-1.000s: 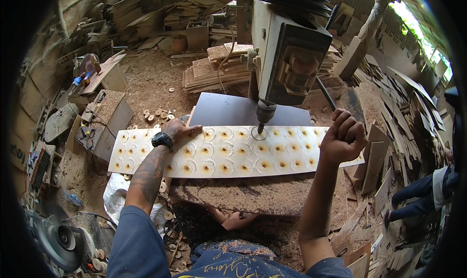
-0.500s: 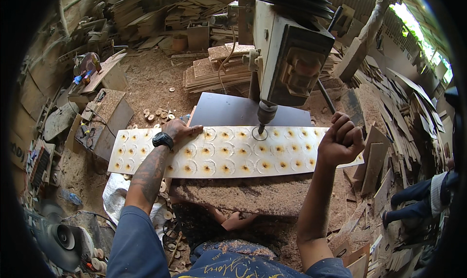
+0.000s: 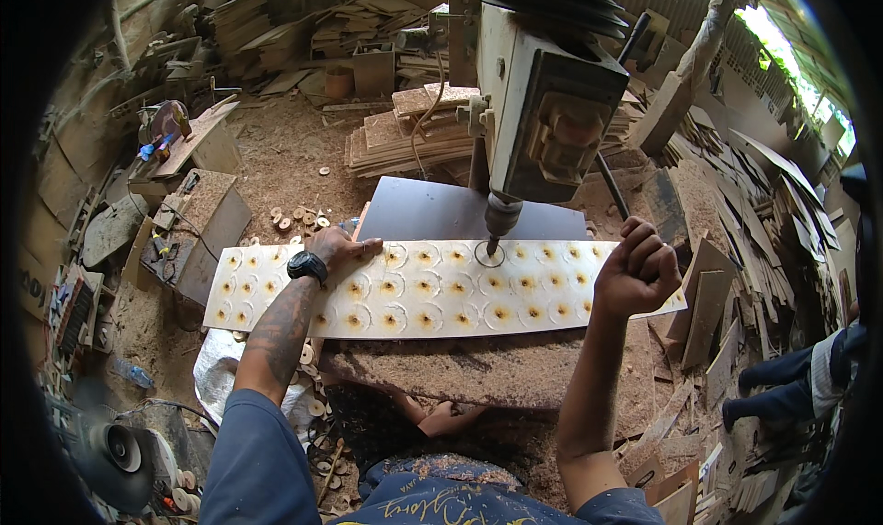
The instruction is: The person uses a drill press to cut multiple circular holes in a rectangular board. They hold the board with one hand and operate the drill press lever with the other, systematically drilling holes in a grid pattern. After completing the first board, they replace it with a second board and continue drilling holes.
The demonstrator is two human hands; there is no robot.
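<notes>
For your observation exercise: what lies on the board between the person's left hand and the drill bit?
In the head view, only the pale board with its ring-shaped cuts lies between the left hand and the drill bit.

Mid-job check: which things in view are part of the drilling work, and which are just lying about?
In use: left hand flat on the pale board; right hand gripping the lever; drill press.

Lying about: stacked planks; loose wooden discs; grinder.

Left hand (image 3: 338, 247) is stretched out flat, palm down, fingers pointing right, forearm running up from the near left. Right hand (image 3: 636, 272) is balled into a tight fist, wrist upright, forearm coming up from the near right.
</notes>
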